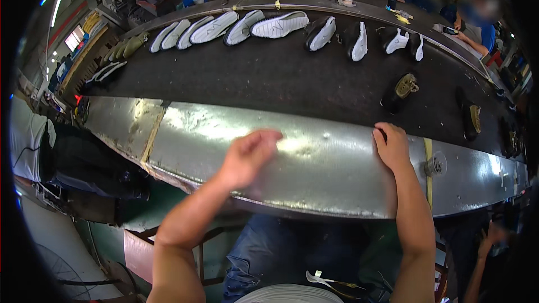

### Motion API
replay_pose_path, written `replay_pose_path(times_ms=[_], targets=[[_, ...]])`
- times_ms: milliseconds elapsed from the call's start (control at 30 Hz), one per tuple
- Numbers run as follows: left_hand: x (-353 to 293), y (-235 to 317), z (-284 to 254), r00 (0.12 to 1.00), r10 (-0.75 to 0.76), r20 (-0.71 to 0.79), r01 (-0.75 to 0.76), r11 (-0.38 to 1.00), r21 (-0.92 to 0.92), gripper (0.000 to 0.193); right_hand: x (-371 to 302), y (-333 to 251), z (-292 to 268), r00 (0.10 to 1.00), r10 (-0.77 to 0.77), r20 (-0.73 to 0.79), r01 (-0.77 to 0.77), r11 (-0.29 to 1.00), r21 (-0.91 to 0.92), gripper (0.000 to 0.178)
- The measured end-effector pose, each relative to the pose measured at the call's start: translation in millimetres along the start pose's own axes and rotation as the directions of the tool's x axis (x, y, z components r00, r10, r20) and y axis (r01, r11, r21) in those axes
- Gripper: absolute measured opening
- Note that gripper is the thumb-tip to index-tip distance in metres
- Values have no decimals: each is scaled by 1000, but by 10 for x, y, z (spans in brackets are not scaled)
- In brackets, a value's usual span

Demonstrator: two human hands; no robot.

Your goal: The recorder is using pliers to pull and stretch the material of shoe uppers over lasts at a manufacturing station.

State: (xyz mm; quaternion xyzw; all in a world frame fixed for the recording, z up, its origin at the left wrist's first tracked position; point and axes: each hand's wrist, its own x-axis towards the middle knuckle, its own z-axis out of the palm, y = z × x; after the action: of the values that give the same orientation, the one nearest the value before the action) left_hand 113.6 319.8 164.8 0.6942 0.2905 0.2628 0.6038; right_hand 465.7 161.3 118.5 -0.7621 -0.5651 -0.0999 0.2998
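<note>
Mtl bench (314, 174) | clr cup (443, 163) w/ small bits (436, 168) | L hand (251, 154) blurred, can't tell | R hand (394, 145) loose, empty

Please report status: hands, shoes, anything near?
Left hand: blurred, no item visible. Right hand: at metal ledge edge. Shoes: on dark surface. Clear cup: right of right hand.
</note>
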Motion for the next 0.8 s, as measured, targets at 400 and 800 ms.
replay_pose_path(times_ms=[400,800], targets=[[3573,-1138,-2034,669,249,-701,368,708,603,68,79,-212,-55,988,87,129,-86,996,-13,18],[4526,-684,-1518,898,94,-429,242,709,663,102,215,-268,-50,966,151,212,-152,988,-13,19]])
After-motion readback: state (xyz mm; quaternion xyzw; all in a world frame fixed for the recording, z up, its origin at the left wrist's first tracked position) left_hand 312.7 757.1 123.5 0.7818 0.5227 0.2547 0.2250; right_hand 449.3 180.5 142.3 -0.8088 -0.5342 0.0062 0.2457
